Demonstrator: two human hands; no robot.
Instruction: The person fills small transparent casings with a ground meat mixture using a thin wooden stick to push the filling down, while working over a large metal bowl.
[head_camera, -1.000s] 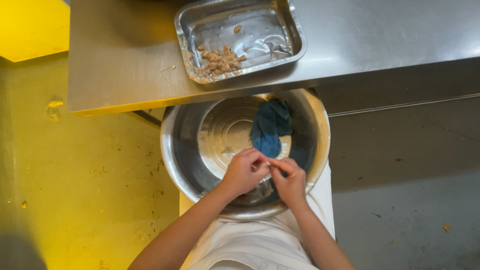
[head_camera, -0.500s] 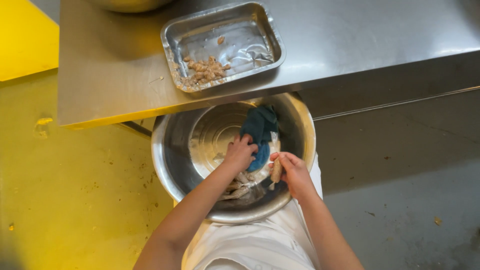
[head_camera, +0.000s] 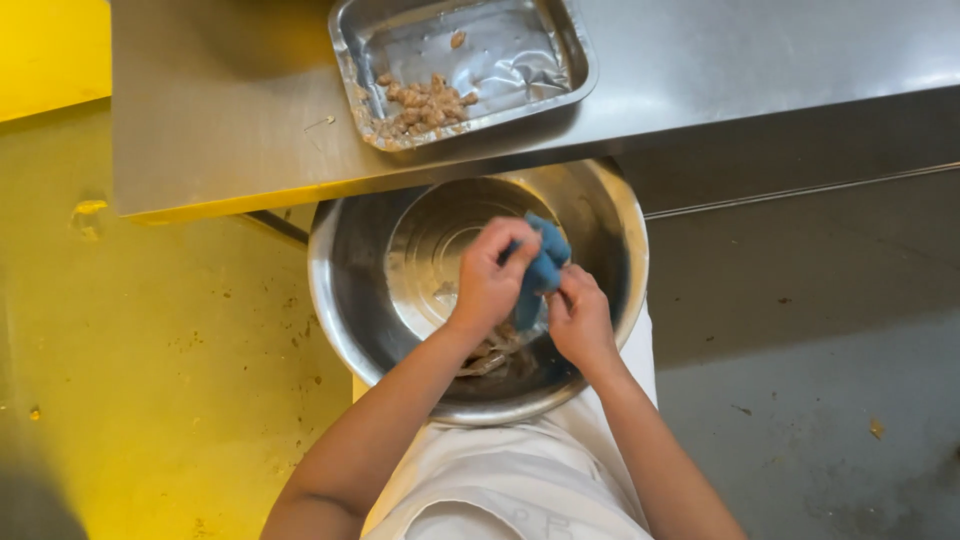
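Gripping a blue cloth (head_camera: 541, 268) between them, the left hand (head_camera: 490, 280) and right hand (head_camera: 578, 318) are both closed on it, the cloth bunched between and just above the fingers. Both forearms reach forward over a large steel bowl (head_camera: 340, 300), wrists bent down. Beyond the hands, a steel tray (head_camera: 575, 45) with brownish bits (head_camera: 420, 102) sits on a steel counter (head_camera: 220, 130).

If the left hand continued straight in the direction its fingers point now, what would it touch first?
The left hand points up and right, already gripping the blue cloth, so that comes first. Beyond it, probably the far inner wall of the metal bowl, under the table edge; depth is unclear.
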